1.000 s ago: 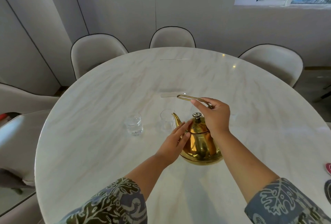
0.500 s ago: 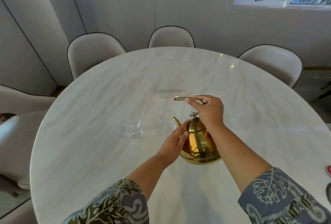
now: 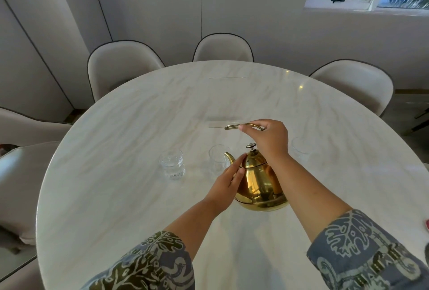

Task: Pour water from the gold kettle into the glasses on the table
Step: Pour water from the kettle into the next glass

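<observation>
The right hand is gripping the kettle's handle, fingers curled closed; the left hand is resting flat and open against its side.

Right hand raised above table height, fingers curled closed around a thin handle, thumb tip pointing left, wrist bent down, forearm running back to a patterned sleeve. Left hand lower, fingers straight and together, laid flat against a rounded side, palm facing right, forearm bare to sleeve.
</observation>
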